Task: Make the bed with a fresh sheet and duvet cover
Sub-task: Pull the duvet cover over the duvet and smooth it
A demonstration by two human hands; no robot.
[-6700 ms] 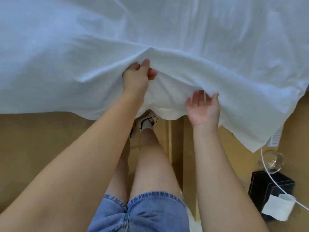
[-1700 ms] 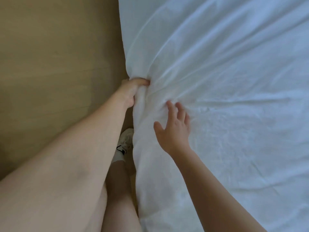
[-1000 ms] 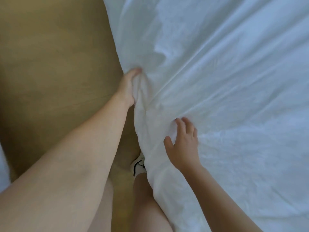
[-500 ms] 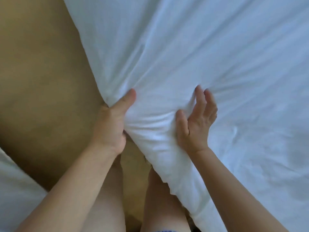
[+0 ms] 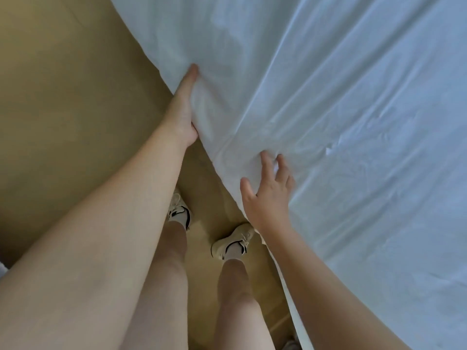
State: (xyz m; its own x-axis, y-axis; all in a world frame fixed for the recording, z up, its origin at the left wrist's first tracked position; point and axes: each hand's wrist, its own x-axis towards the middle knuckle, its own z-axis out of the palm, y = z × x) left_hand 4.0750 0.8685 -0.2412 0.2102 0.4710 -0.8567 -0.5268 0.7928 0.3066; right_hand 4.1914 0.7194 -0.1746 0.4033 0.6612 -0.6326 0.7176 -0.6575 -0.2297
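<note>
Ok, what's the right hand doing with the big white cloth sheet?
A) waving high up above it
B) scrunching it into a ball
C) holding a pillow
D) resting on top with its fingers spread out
D: the right hand rests on top of the big white cloth sheet near its edge, with its fingers spread, touching the fabric and gripping nothing.

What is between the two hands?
Only the white sheet: a creased strip of its edge runs from the left hand to the right hand, as the head view shows. Nothing else lies there.
</note>
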